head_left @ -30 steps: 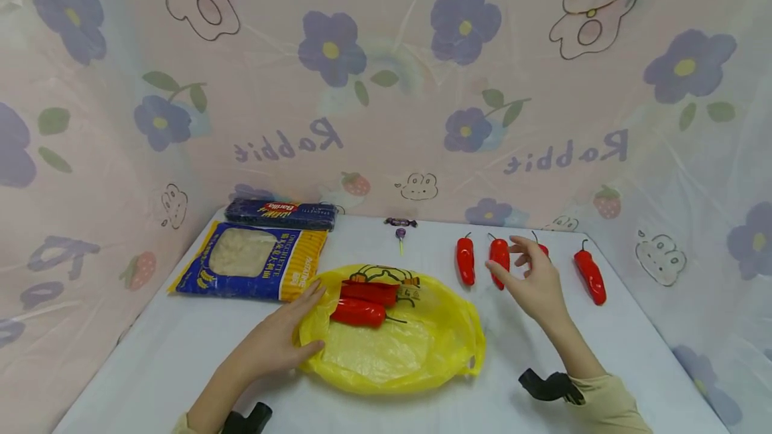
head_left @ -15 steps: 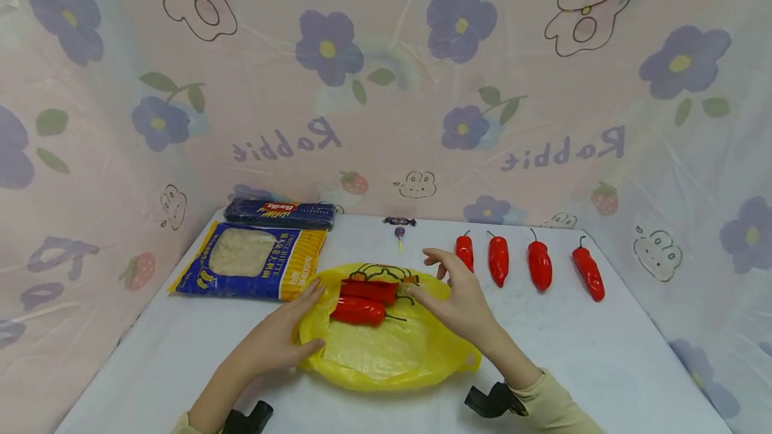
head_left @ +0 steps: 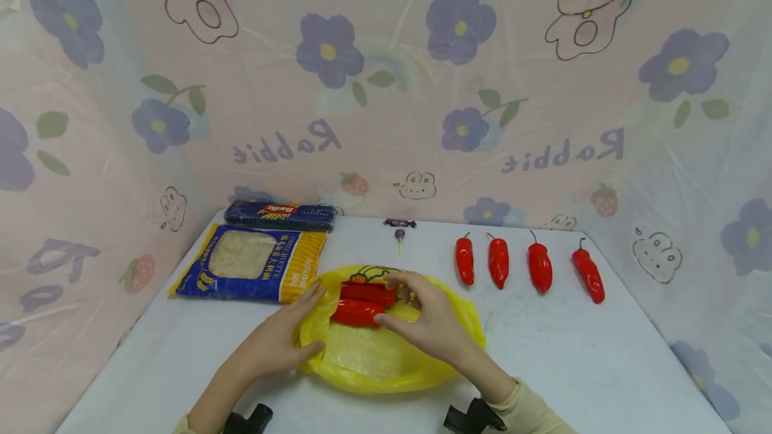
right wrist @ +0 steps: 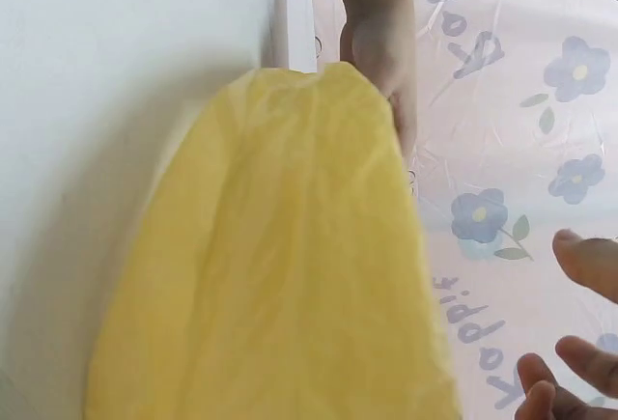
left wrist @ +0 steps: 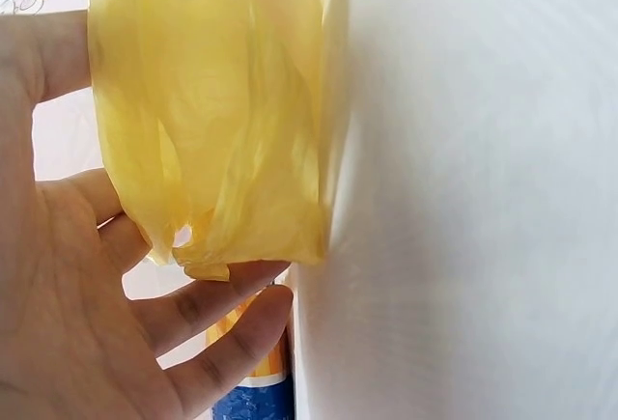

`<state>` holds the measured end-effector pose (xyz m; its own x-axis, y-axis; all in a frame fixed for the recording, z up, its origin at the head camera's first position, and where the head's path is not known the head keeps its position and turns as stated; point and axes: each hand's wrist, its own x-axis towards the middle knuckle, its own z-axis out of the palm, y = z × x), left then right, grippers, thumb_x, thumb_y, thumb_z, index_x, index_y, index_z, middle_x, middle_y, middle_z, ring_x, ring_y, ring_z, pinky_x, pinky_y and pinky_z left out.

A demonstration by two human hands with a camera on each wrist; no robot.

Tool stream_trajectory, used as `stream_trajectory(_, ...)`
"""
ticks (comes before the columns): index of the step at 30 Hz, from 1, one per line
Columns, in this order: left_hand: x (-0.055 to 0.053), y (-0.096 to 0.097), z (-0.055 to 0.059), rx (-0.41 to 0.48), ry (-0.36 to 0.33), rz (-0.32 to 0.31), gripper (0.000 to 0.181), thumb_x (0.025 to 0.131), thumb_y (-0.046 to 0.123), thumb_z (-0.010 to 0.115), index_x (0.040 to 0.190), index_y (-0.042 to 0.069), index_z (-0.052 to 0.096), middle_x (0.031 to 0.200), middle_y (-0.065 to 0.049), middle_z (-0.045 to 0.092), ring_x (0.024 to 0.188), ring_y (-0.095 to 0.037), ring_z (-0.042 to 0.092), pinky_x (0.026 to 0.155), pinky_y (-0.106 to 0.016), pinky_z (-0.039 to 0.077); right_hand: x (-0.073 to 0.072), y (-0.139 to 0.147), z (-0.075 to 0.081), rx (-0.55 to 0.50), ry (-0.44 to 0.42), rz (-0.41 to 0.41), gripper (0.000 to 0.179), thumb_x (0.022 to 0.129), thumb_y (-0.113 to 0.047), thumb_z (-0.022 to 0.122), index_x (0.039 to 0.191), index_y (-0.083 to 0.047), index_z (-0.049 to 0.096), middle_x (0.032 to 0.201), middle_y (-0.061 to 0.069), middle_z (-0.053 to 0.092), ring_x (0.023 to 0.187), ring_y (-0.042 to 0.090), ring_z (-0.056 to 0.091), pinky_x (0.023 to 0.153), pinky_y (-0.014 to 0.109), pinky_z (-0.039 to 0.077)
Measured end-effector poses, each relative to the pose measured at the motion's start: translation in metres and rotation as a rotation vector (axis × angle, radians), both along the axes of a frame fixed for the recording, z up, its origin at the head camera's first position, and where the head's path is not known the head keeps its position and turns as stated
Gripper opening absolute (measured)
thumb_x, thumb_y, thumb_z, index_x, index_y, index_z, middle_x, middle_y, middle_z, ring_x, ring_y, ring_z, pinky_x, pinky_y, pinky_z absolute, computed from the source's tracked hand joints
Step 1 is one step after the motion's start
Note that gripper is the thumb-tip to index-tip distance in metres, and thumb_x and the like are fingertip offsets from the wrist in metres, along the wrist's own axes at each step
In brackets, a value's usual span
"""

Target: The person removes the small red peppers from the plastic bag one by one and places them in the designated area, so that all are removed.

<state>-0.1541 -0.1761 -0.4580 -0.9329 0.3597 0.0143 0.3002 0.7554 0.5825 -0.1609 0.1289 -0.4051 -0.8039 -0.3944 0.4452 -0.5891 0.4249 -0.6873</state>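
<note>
Bag (head_left: 362,382) lay gaping; left hand (head_left: 283,337), fingers spread, touched its left side; right hand (head_left: 431,323), fingers parted, stood over two peppers (head_left: 354,313) inside. Catching the rim risked collapse.

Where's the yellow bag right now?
In the head view, the yellow bag is on the white table, right of and nearer than the blue-and-yellow pasta pack, with the left hand at its left edge.

On the bench (head_left: 603,367), spaghetti pack (head_left: 279,215) at eleven o'clock, orecchiette packet (head_left: 250,263) at ten, candy (head_left: 400,223) and lollipop (head_left: 400,234) at twelve
</note>
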Motion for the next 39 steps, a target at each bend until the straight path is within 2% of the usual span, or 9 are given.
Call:
stream_trajectory(5,0.0,0.0,0.0,-0.006,-0.004,0.002,0.092,0.091,0.039,0.081,0.168,0.021,0.034,0.177,0.0,0.021,0.155,-0.043,0.036,0.12,-0.069,0.036,-0.001,-0.002,-0.007,0.027,-0.047,0.018,0.051,0.086,-0.026,0.09,0.131,-0.013,0.07,0.112,-0.007,0.071,0.087,0.024,0.061,0.071,0.032,0.056)
stream_trajectory(8,0.0,0.0,0.0,-0.007,-0.001,-0.001,0.092,0.091,0.038,0.081,0.168,0.02,0.034,0.177,-0.001,0.021,0.155,-0.043,0.036,0.12,-0.069,0.036,-0.004,-0.003,-0.014,0.067,-0.064,0.031,0.049,0.088,-0.031,0.089,0.13,-0.013,0.071,0.113,-0.002,0.073,0.091,0.028,0.063,0.076,0.034,0.058)
stream_trajectory(14,0.0,0.0,0.002,-0.002,0.003,0.002,0.092,0.09,0.037,0.081,0.168,0.019,0.035,0.177,-0.002,0.022,0.154,-0.044,0.037,0.12,-0.069,0.036,-0.013,-0.006,-0.034,0.142,-0.029,0.026,0.052,0.087,-0.031,0.09,0.129,-0.006,0.072,0.112,0.005,0.076,0.092,0.025,0.062,0.08,0.032,0.054)
stream_trajectory(18,0.0,0.0,0.002,0.0,-0.002,0.004,0.092,0.09,0.037,0.081,0.168,0.02,0.034,0.177,-0.002,0.022,0.154,-0.044,0.037,0.12,-0.069,0.036,-0.017,-0.006,-0.044,0.164,-0.059,0.007,0.053,0.086,-0.029,0.091,0.13,-0.006,0.073,0.116,0.005,0.076,0.094,0.026,0.062,0.082,0.036,0.053)
stream_trajectory(23,0.001,0.0,0.002,0.001,-0.007,0.014,0.092,0.09,0.038,0.082,0.168,0.022,0.034,0.177,-0.001,0.022,0.155,-0.043,0.036,0.12,-0.07,0.036,-0.02,-0.005,-0.052,0.192,-0.088,-0.015,0.051,0.086,-0.027,0.09,0.13,-0.007,0.073,0.123,0.003,0.076,0.096,0.022,0.062,0.084,0.034,0.053)
stream_trajectory(30,0.001,0.001,0.003,-0.002,-0.017,0.02,0.092,0.09,0.038,0.082,0.168,0.023,0.034,0.177,-0.001,0.022,0.155,-0.043,0.037,0.12,-0.07,0.036,-0.024,-0.005,-0.062,0.21,-0.075,-0.008,0.039,0.087,-0.021,0.089,0.121,-0.007,0.076,0.119,0.004,0.078,0.099,0.02,0.066,0.086,0.032,0.057)
stream_trajectory(39,0.002,0.001,0.004,-0.003,-0.021,0.027,0.092,0.09,0.037,0.082,0.168,0.023,0.036,0.176,0.0,0.023,0.155,-0.043,0.036,0.119,-0.07,0.036,-0.027,-0.006,-0.071,0.241,-0.172,-0.03,0.037,0.088,-0.026,0.088,0.121,-0.013,0.077,0.116,0.0,0.077,0.095,0.014,0.056,0.082,0.028,0.049)
